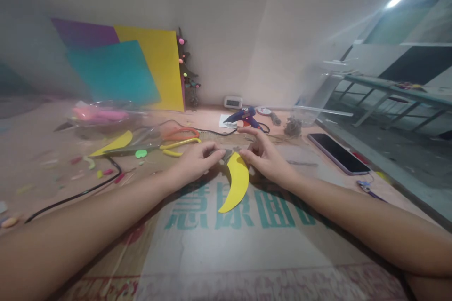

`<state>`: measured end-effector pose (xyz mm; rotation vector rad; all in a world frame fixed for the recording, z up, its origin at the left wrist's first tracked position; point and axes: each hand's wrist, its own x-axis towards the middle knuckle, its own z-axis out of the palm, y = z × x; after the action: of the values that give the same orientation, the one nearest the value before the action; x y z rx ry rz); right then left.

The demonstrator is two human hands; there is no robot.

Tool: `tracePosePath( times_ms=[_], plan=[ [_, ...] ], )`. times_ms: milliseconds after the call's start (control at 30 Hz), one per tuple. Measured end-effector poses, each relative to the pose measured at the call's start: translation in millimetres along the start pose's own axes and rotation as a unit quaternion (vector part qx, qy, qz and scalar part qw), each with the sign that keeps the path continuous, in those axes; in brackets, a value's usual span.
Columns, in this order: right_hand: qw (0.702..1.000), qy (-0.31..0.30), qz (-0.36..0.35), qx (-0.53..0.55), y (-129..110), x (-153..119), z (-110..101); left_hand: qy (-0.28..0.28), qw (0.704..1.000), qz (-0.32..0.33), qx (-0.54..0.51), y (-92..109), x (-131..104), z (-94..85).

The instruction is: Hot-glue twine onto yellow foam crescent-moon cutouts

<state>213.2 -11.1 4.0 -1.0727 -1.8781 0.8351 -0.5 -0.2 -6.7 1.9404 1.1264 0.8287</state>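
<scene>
A curved yellow piece (238, 182), pointed at its lower end, hangs between my hands over the middle of the table. My right hand (263, 153) pinches its upper edge with the thumb, the index finger raised. At the top left of the piece my left hand (203, 157) is closed, thumb and fingers together on a small greyish thing that I cannot make out. Behind the left hand lie scissors with yellow handles (173, 152) and orange-handled ones (181, 134). Another curved yellow piece (116, 143) rests farther left, near a green heart-shaped bit (141, 154).
A blue glue gun (242, 115) and a white digital clock (233, 102) stand at the back. A phone (338, 153) and small pliers (369, 189) lie right. Coloured sheets (113, 73) lean on the wall. A black cable (81, 194) crosses the left side.
</scene>
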Motion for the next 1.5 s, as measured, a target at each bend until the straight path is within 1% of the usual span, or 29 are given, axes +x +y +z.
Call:
tracePosePath(
  times_ms=[133, 233, 400, 467, 533, 667, 800, 967, 1033, 1133, 1167, 1200, 1267, 1333, 1400, 1467, 1500],
  plan=[
    [0.997, -0.047, -0.043, 0.052, 5, -2, 4, -0.006, 1.000, 0.017, 0.014, 2, -1, -0.8],
    [0.994, -0.075, -0.018, 0.079, 5, -1, 8, 0.005, 1.000, 0.024, 0.016, 1, -1, -1.0],
    [0.996, -0.049, 0.069, 0.019, 1, 3, 7, 0.042, 0.999, 0.020, 0.005, -2, 2, -1.0],
    [0.995, -0.039, 0.093, 0.006, 0, 2, 7, 0.056, 0.998, 0.023, 0.001, -4, 2, -0.9],
    [0.995, -0.034, 0.096, -0.002, 1, 2, 7, 0.055, 0.998, 0.027, -0.010, -5, 3, -0.5],
    [0.996, -0.031, 0.077, -0.037, 1, 2, 7, 0.045, 0.999, 0.022, -0.015, -5, 3, -0.4],
    [0.995, -0.021, 0.035, -0.090, 3, 6, 1, 0.046, 0.999, 0.019, 0.007, -4, 2, -1.1],
    [0.987, 0.017, -0.020, -0.156, 7, 7, -6, 0.067, 0.998, 0.010, 0.013, -6, 3, -0.9],
    [0.980, 0.032, -0.079, -0.179, 7, 3, -7, 0.074, 0.997, 0.004, 0.010, -6, 3, -0.8],
    [0.960, 0.030, -0.196, -0.200, 3, -2, -6, 0.073, 0.997, 0.000, 0.010, -4, 3, -1.2],
    [0.955, 0.027, -0.218, -0.201, 1, -3, -6, 0.071, 0.997, 0.001, 0.011, -3, 3, -1.4],
    [0.953, 0.026, -0.224, -0.201, -1, -4, -6, 0.070, 0.997, 0.001, 0.012, -2, 2, -1.5],
    [0.958, 0.032, -0.200, -0.203, -6, -1, -9, 0.071, 0.997, -0.002, 0.013, -2, 2, -1.8],
    [0.965, 0.049, -0.138, -0.217, -10, 7, -16, 0.076, 0.997, -0.004, 0.012, -2, 2, -1.6],
    [0.966, 0.067, -0.066, -0.241, -10, 18, -30, 0.079, 0.997, 0.000, 0.009, -4, 2, -1.2],
    [0.962, 0.065, -0.012, -0.264, -5, 31, -49, 0.077, 0.997, 0.003, 0.007, -5, 3, -0.8],
    [0.961, 0.052, 0.012, -0.270, 0, 36, -59, 0.074, 0.997, 0.003, 0.008, -5, 3, -0.7]
  ],
)
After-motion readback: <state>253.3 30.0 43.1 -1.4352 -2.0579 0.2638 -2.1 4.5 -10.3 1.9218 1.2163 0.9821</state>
